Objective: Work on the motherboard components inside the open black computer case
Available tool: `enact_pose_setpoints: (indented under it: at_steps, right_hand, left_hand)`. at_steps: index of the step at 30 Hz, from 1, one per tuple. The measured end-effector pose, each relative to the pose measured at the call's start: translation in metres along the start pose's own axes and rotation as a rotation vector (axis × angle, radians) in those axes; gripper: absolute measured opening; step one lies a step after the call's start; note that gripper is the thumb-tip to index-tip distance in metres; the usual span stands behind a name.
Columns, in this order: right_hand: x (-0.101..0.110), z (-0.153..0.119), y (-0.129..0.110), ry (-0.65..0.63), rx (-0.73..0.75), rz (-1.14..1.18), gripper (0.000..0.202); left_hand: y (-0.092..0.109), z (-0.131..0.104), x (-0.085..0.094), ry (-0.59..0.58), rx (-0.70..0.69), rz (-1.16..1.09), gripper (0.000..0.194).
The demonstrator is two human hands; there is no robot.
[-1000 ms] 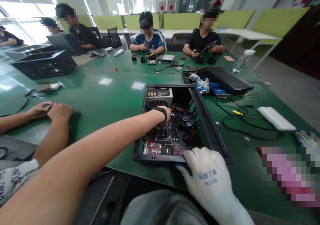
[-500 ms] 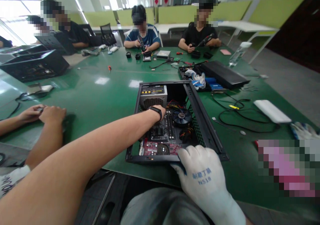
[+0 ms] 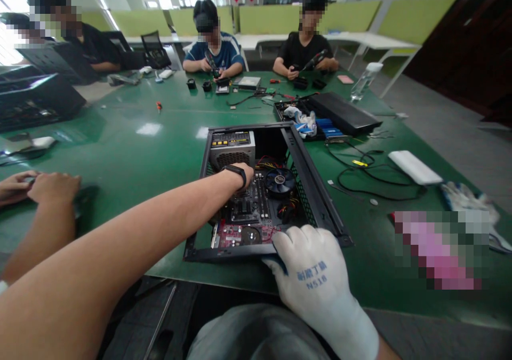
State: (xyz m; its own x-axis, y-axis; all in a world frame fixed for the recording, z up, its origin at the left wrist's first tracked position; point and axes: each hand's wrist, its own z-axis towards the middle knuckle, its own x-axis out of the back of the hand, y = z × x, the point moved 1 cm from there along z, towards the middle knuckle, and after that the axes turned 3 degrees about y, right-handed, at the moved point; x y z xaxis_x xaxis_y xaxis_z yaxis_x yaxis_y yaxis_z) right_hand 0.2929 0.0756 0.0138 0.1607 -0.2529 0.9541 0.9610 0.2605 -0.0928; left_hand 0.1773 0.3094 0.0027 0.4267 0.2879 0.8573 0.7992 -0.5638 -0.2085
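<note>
An open computer case (image 3: 322, 200) lies on the green table in front of me, its inside facing up. My left hand (image 3: 247, 174), bare with a black band at the wrist, reaches into it beside the power supply (image 3: 232, 149); its fingers are hidden. Next to that hand are the motherboard (image 3: 246, 206) and a round black CPU fan (image 3: 280, 181). A red card (image 3: 230, 236) sits near the front edge. My right hand (image 3: 310, 264), in a white work glove, is closed over the case's near rim, close to the red card.
A co-worker's hands (image 3: 52, 186) rest at the left. Beyond the case lie a flat black case panel (image 3: 344, 113), gloves (image 3: 302, 121) and black cables (image 3: 372, 176). A white box-like item (image 3: 414, 167) is at the right. People sit across the table (image 3: 132, 157).
The whole view has shifted, so the case and table things appear further left. My left hand remains inside the case and my right hand still holds its rim.
</note>
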Motion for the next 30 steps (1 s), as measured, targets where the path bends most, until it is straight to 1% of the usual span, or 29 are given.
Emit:
enact_pose_setpoints:
  at_steps: [4,10,14,18,26,30]
  right_hand:
    - [-0.001,-0.0001,0.0008,0.018,0.005,-0.003,0.018]
    - [-0.003,0.0006,0.0011,0.06,0.014,-0.01,0.02]
    - [-0.0033,0.0009,0.0011,0.089,0.027,-0.019,0.017]
    - [-0.0033,0.0014,0.0009,0.11,0.03,-0.02,0.018]
    - [-0.0043,0.0021,0.0008,0.128,0.033,-0.031,0.019]
    - [-0.0039,0.0021,0.0005,0.131,0.028,-0.029,0.018]
  left_hand:
    - [-0.0009,0.0024,-0.0008,0.01,-0.001,-0.003,0.053]
    - [0.0002,0.0,0.0015,0.0,0.016,0.026,0.06]
    - [0.0024,-0.0033,0.0047,0.005,0.029,0.038,0.058]
    - [0.003,-0.002,0.0044,-0.006,-0.003,0.081,0.055]
    - [0.0038,-0.0024,0.0047,-0.011,-0.011,0.076,0.059]
    - [0.004,-0.0027,0.0043,0.007,-0.006,0.08,0.053]
